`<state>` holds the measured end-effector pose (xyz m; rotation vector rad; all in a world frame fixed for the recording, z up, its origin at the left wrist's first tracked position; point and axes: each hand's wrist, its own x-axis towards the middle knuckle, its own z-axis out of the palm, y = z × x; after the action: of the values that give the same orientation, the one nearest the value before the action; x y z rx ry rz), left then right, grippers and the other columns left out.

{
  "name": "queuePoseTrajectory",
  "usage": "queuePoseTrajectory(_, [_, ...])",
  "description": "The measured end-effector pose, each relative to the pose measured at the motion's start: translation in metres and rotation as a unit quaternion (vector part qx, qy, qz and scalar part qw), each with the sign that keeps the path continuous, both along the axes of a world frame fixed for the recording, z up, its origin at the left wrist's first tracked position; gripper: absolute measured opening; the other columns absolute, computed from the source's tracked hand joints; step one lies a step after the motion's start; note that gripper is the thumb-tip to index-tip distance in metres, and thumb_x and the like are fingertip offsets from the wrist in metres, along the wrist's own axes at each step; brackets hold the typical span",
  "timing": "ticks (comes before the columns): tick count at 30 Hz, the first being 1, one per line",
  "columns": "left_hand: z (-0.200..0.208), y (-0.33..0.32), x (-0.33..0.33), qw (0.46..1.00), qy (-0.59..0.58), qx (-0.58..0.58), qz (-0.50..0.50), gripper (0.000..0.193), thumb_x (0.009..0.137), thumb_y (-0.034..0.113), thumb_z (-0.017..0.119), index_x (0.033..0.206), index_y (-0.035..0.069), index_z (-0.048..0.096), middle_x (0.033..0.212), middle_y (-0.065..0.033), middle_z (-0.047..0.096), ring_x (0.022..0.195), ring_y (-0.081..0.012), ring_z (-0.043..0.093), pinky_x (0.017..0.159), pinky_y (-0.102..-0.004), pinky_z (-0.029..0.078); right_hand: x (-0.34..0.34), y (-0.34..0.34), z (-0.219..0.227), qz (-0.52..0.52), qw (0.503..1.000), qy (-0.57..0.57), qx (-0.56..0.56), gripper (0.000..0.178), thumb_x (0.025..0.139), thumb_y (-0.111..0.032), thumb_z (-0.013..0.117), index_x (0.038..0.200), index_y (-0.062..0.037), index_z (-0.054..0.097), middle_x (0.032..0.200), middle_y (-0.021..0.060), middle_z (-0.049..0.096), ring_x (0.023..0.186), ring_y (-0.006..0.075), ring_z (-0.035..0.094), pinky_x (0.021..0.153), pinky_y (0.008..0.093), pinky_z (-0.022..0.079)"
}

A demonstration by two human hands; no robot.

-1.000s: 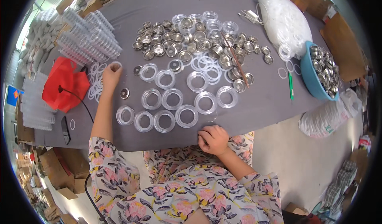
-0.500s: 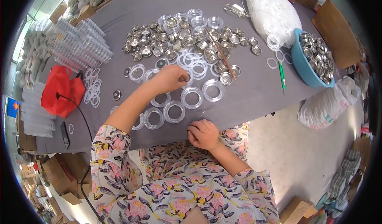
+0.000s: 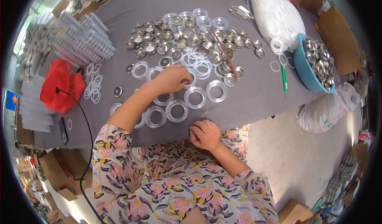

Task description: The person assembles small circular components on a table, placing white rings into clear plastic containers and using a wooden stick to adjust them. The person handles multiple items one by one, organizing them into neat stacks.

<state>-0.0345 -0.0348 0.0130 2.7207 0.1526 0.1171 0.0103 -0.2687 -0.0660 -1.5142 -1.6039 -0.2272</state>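
My left hand (image 3: 174, 80) reaches over the table with its fingers curled down at a clear plastic ring (image 3: 191, 79). What its fingertips pinch, if anything, is hidden under the hand. My right hand (image 3: 206, 135) rests at the table's near edge, fingers curled in; whatever may be inside is out of sight. Between the hands lie several thick clear rings, among them a ring (image 3: 177, 111) and another ring (image 3: 195, 97). Just beyond the left hand are thin white rings (image 3: 197, 62) and a heap of small round metal cups (image 3: 162, 38). A thin hair-like strand (image 3: 204, 113) lies near the right hand.
A brown stick (image 3: 226, 54) lies across the cups. To the right are a green-handled tool (image 3: 284, 80), a blue basin (image 3: 304, 70) of metal cups and a white bag (image 3: 274, 13). Leftward stand stacked clear rings (image 3: 81, 39), a red bag (image 3: 59, 86) with a black cable, and a phone (image 3: 63, 130).
The whole view has shifted slightly. My left hand stays at the same clear ring with its fingers bent, and my right hand keeps its place at the table edge.
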Motion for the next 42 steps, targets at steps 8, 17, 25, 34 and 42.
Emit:
queuePoseTrajectory(8, [-0.001, 0.102, -0.106, 0.897, -0.232, -0.04, 0.374, 0.021, 0.079, 0.011, 0.058, 0.098, 0.005, 0.062, 0.094, -0.0127, 0.06, 0.091, -0.0254, 0.057, 0.081, -0.0354, 0.044, -0.005, -0.002, -0.003, -0.015, 0.999, -0.034, -0.017, 0.015, 0.061, -0.011, 0.064, 0.077, -0.0118, 0.062, 0.08, 0.0025, 0.057, 0.063, 0.0211, 0.053, 0.055, 0.0314, 0.043])
queuePoseTrajectory(17, [-0.071, 0.143, -0.279, 0.696, 0.058, 0.06, 0.713, 0.065, 0.075, 0.049, 0.059, 0.133, 0.028, 0.04, 0.138, -0.0211, 0.031, 0.129, -0.0402, 0.025, 0.101, -0.0545, 0.024, -0.008, 0.0, -0.006, -0.015, 0.997, -0.077, -0.015, 0.009, 0.066, -0.012, 0.059, 0.075, -0.0117, 0.061, 0.079, 0.0037, 0.056, 0.063, 0.0242, 0.053, 0.055, 0.0351, 0.042])
queuePoseTrajectory(25, [-0.071, 0.095, -0.25, 0.788, -0.046, 0.145, 0.597, 0.029, 0.078, 0.033, 0.061, 0.096, 0.011, 0.062, 0.118, -0.0204, 0.048, 0.112, -0.0344, 0.043, 0.089, -0.0461, 0.035, -0.008, -0.002, -0.003, -0.01, 0.996, -0.086, -0.032, 0.01, 0.069, -0.011, 0.058, 0.078, -0.0094, 0.061, 0.08, 0.0066, 0.057, 0.066, 0.0281, 0.053, 0.056, 0.0386, 0.041])
queuePoseTrajectory(34, [-0.014, 0.072, -0.235, 0.795, -0.287, 0.068, 0.53, 0.019, 0.084, 0.026, 0.057, 0.087, 0.008, 0.063, 0.094, -0.0072, 0.06, 0.087, -0.0174, 0.056, 0.074, -0.0335, 0.04, -0.004, -0.002, -0.003, 0.044, 0.999, 0.009, -0.015, 0.016, 0.078, -0.009, 0.053, 0.091, -0.0022, 0.06, 0.09, 0.0116, 0.058, 0.077, 0.0279, 0.055, 0.066, 0.0376, 0.044])
queuePoseTrajectory(42, [0.044, -0.073, -0.135, 0.847, -0.062, -0.482, 0.217, 0.03, 0.088, 0.033, 0.053, 0.087, 0.004, 0.061, 0.066, -0.0007, 0.057, 0.055, -0.0069, 0.05, 0.05, -0.0225, 0.039, -0.043, 0.015, 0.059, 0.161, 0.688, 0.696, -0.127, 0.032, 0.087, -0.014, 0.053, 0.114, 0.0002, 0.048, 0.094, 0.0096, 0.056, 0.071, 0.0138, 0.056, 0.057, 0.0261, 0.048])
